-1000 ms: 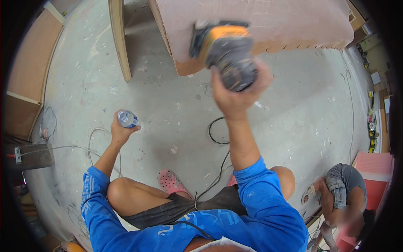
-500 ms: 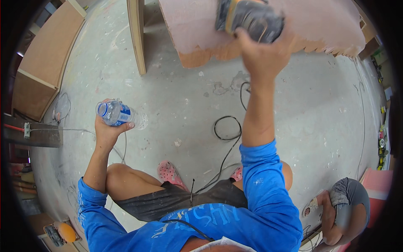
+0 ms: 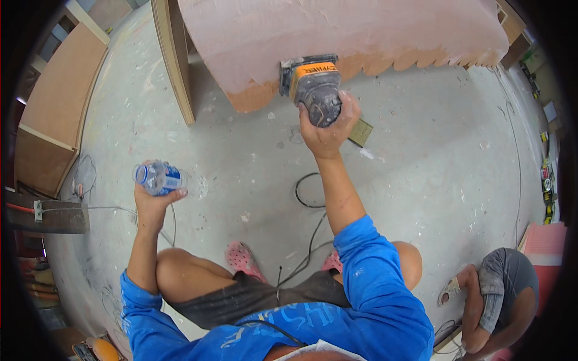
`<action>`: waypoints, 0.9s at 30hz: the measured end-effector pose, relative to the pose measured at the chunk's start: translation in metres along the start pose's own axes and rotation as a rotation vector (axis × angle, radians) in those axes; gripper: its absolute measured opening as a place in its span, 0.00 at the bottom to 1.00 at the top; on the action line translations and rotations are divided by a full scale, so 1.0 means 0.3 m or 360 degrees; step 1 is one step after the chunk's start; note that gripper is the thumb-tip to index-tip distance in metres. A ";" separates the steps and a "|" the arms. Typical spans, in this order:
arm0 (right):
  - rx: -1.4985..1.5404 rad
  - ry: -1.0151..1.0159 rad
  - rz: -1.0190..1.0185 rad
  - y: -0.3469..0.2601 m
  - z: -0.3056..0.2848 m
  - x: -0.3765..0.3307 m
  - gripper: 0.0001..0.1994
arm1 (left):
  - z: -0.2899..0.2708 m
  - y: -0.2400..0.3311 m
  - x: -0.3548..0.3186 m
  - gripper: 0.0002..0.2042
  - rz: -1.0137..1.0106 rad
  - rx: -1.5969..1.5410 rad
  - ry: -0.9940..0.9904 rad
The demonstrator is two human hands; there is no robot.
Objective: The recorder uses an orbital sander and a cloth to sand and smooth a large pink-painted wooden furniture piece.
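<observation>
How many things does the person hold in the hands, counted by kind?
Electric sander, in the right hand: 1
Clear plastic bottle, in the left hand: 1
Total: 2

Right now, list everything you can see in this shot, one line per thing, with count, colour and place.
Sander: one, orange and grey, dusty, pressed on the panel's lower edge, in the right hand's grip.
Panel: one, pinkish coated board with a scalloped brown edge, top centre.
Water bottle: one, clear plastic with a blue label, held in the left hand.
Power cord: one, black, looping on the floor below the sander.
Upright board: one, light wood, left of the panel.
Cabinet: one, brown wood, far left.
Small flat piece: one, olive, on the floor by the right hand.
Floor: grey concrete, paint-spattered.
Other person: one, grey shirt, crouched lower right.
Sandals: pink, on the person's feet.
Left hand: around the bottle.
Right hand: gripping the sander.
</observation>
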State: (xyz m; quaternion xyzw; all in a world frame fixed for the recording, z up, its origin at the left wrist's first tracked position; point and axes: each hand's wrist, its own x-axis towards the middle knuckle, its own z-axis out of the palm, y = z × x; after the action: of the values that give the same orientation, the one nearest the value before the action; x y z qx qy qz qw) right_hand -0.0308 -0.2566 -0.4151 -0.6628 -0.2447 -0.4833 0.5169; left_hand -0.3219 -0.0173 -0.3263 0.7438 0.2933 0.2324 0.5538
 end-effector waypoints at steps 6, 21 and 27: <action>-0.0066 0.0061 -0.0221 -0.071 -0.012 0.259 0.43 | -0.002 0.042 0.010 0.44 -0.0101 -0.0016 0.0029; -0.0085 0.0072 -0.0022 0.123 -0.057 0.115 0.42 | -0.019 -0.014 0.073 0.35 -0.0030 0.0024 0.0273; -0.0145 0.0033 -0.0022 0.126 -0.070 0.147 0.43 | -0.012 0.001 0.065 0.35 -0.0034 0.0042 0.0222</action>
State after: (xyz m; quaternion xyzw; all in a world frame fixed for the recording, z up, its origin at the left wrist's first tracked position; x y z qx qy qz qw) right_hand 0.0104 -0.2969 -0.3927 -0.6789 -0.2217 -0.5043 0.4854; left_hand -0.3103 -0.0014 -0.3247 0.7298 0.3422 0.2738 0.5246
